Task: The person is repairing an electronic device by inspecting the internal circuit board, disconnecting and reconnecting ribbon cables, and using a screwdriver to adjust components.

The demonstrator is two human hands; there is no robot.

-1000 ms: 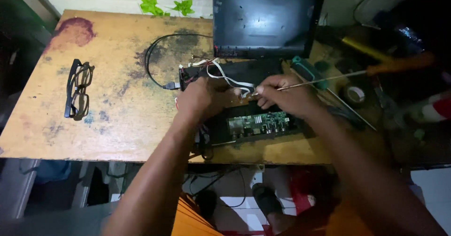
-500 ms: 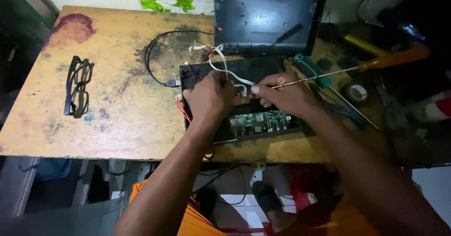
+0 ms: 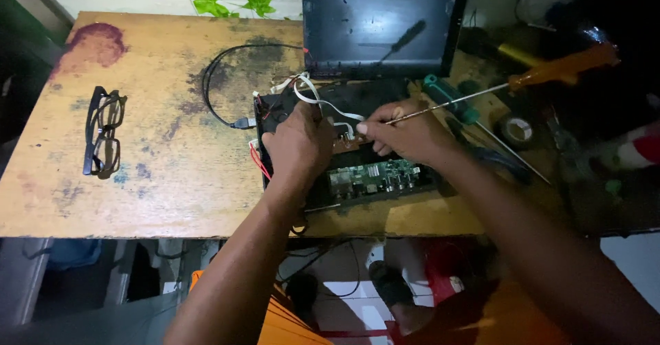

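While the left hand (image 3: 299, 142) presses down, fingers curled, on the opened black device (image 3: 344, 146), the right hand (image 3: 409, 135) pinches the white ribbon cable (image 3: 323, 101) just above the green circuit board (image 3: 375, 176). An orange-handled screwdriver (image 3: 550, 73) lies across the right wrist; black glasses (image 3: 102, 132) sit far left on the worn wooden surface (image 3: 151, 180).

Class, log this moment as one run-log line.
left hand: pressing on open device | right hand: holding screwdriver over circuit board | glasses: left on table
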